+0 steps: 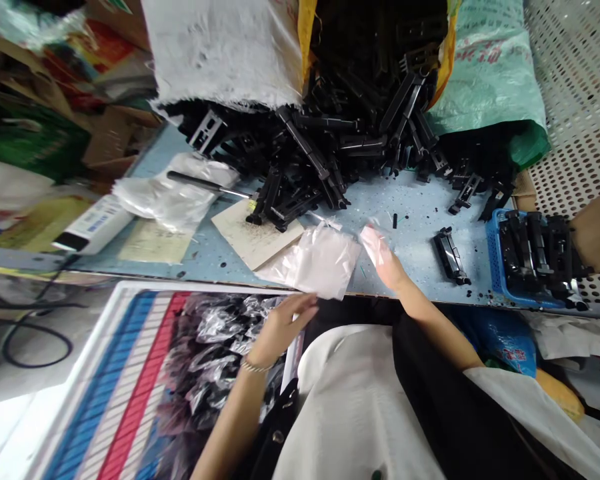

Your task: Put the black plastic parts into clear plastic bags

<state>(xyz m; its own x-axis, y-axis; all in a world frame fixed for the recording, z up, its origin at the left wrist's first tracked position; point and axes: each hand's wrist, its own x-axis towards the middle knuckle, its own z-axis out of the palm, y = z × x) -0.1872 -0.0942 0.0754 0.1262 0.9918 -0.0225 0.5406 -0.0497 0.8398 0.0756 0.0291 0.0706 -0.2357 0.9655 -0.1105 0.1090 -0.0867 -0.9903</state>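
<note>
The pale blue worktop (415, 207) carries a heap of black parts (305, 147) toward its back edge.
On my feed the right hand (390, 268) is over the worktop near its front edge, a clear plastic bag (374, 243) around its fingers (I cannot tell whether they pinch it or sit inside it). I see the left hand (283, 321) at the front edge, thumb and fingers a little apart, just beside a stack of clear bags (327, 260); any contact I cannot make out. That stack lies at the middle of the front edge, beside a beige board (247, 233). One black part (451, 255) lies alone between the right hand and a filled blue basket (493, 257) near the front right corner.
</note>
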